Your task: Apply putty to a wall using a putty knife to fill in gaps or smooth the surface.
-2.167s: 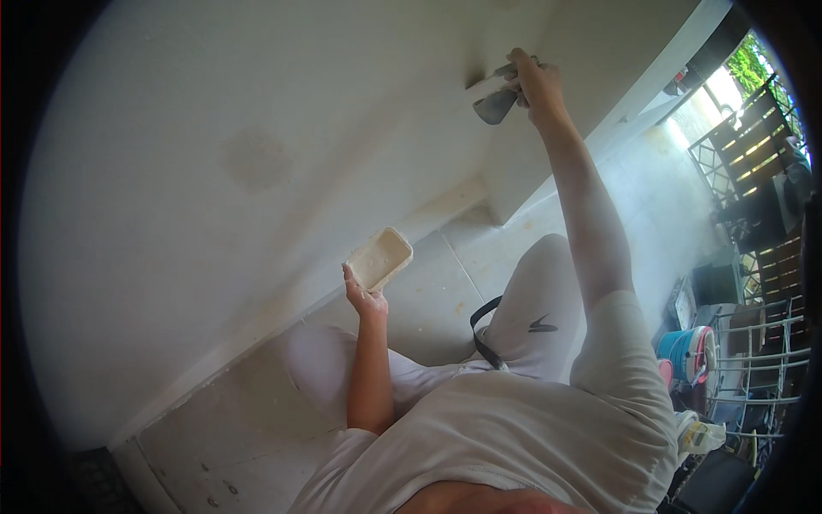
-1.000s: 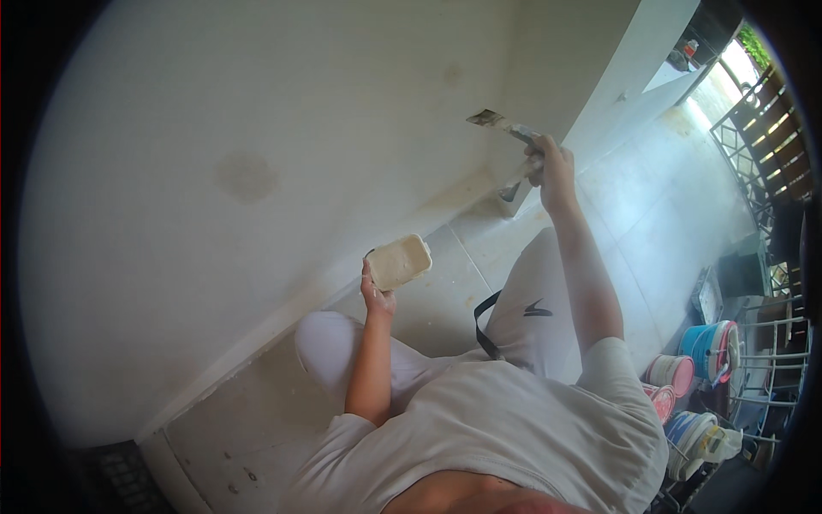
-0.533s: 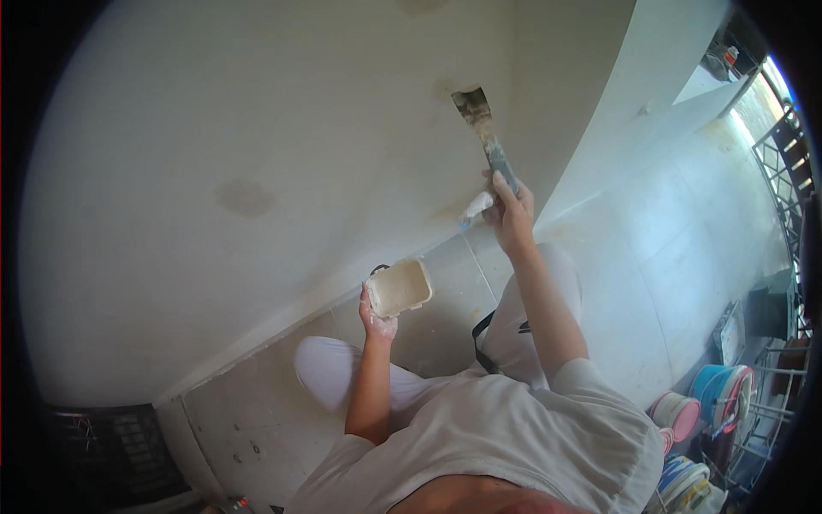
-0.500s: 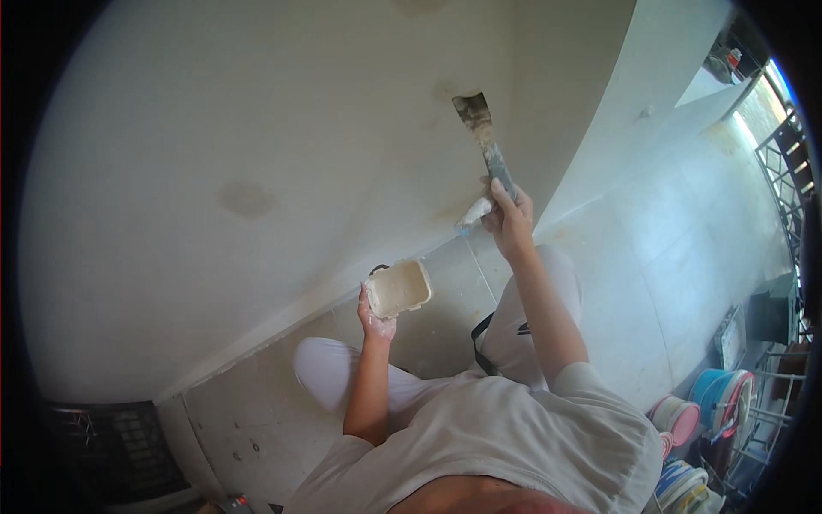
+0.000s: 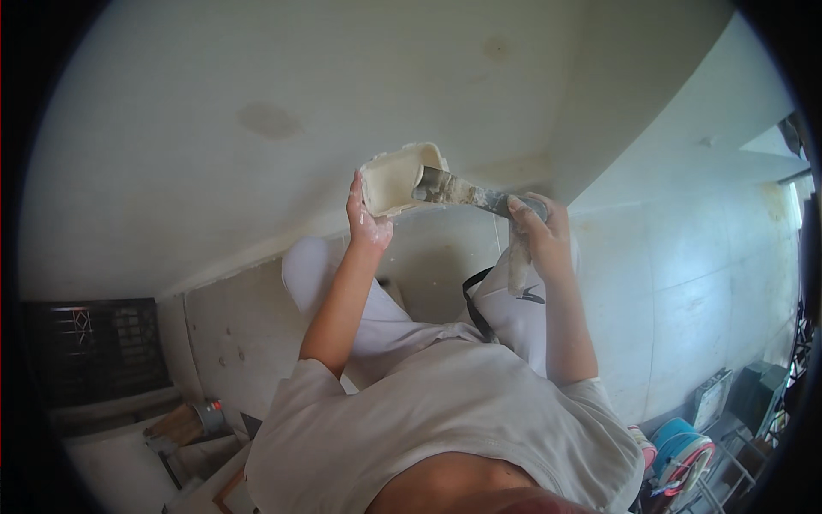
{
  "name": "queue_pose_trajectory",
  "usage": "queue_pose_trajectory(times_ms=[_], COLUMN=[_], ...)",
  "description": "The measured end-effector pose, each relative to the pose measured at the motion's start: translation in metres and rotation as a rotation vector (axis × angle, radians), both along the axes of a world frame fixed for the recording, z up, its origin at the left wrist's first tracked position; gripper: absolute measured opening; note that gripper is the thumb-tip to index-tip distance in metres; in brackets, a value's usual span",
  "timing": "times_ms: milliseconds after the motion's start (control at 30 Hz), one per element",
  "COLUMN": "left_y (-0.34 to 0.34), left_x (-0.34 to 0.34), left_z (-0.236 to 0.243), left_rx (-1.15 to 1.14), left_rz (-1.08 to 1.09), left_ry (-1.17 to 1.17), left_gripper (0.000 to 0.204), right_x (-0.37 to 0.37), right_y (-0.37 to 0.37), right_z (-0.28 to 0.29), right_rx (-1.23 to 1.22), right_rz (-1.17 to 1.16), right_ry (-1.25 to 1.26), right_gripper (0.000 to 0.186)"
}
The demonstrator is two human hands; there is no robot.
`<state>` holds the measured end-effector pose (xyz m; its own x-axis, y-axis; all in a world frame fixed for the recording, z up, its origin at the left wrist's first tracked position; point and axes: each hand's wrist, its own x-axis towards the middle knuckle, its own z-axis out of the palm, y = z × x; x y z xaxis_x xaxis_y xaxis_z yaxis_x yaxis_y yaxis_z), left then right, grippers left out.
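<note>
My left hand [image 5: 370, 223], speckled with white paste, is closed round a shallow cream plastic container [image 5: 387, 180] with paste smeared on it. My right hand [image 5: 546, 236] grips a dirty, paste-caked putty knife [image 5: 462, 194] by its dark handle. The knife's blade tip lies over the container's right part; I cannot tell whether it touches. A second whitish, crusted tool [image 5: 519, 264] hangs down from the same hand. Both arms reach forward over my bent, white-trousered legs [image 5: 312, 274]. The white wall [image 5: 188, 163] in front bears faint brownish patches.
A pillar [image 5: 651, 94] juts out at upper right. Tiled floor [image 5: 689, 291] surrounds my legs. Paint buckets [image 5: 676, 445], a metal rack [image 5: 723, 480] and a green bin [image 5: 758, 394] stand at lower right. A dark grille [image 5: 94, 351] and assorted items [image 5: 184, 433] are at left.
My right hand has brought the knife down from the wall's corner to the container, its blade swung leftward. The container in my left hand is higher in view. The camera view has shifted.
</note>
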<state>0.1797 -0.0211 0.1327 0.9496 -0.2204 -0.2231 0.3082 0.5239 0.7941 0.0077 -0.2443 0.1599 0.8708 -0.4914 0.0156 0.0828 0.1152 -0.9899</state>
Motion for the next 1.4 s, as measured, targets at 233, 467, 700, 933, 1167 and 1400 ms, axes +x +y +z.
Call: queue_pose_trajectory(times_ms=[233,467,700,933,1167,1400], left_y=[-0.007,0.002,-0.003,0.003,0.021,0.046], left_x=[-0.005,-0.005,0.006,0.009,0.004,-0.004], left_z=[-0.005,-0.028,-0.030,-0.027,-0.040,-0.057], left_rx=[-0.003,-0.072,-0.168,-0.115,-0.049,-0.019], left_rz=[-0.177,-0.116,0.036,-0.017,0.041,0.040], left_ry=[0.029,0.171,0.212,0.194,0.223,0.268], left_gripper=[0.047,0.045,0.048,0.053,0.052,0.053], right_x=[0.024,0.027,0.017,0.059,0.123,0.116], right_y=[0.012,0.012,-0.025,-0.053,-0.074,-0.096], right_z=[0.023,0.016,-0.095,-0.229,-0.310,-0.362], right_rx=[-0.144,-0.143,0.080,-0.301,-0.397,-0.682], right_rz=[-0.001,0.099,-0.429,-0.040,0.215,0.230], right_ry=[0.310,0.294,0.047,0.771,1.033,1.185], right_gripper=[0.032,0.040,0.017,0.072,0.100,0.107])
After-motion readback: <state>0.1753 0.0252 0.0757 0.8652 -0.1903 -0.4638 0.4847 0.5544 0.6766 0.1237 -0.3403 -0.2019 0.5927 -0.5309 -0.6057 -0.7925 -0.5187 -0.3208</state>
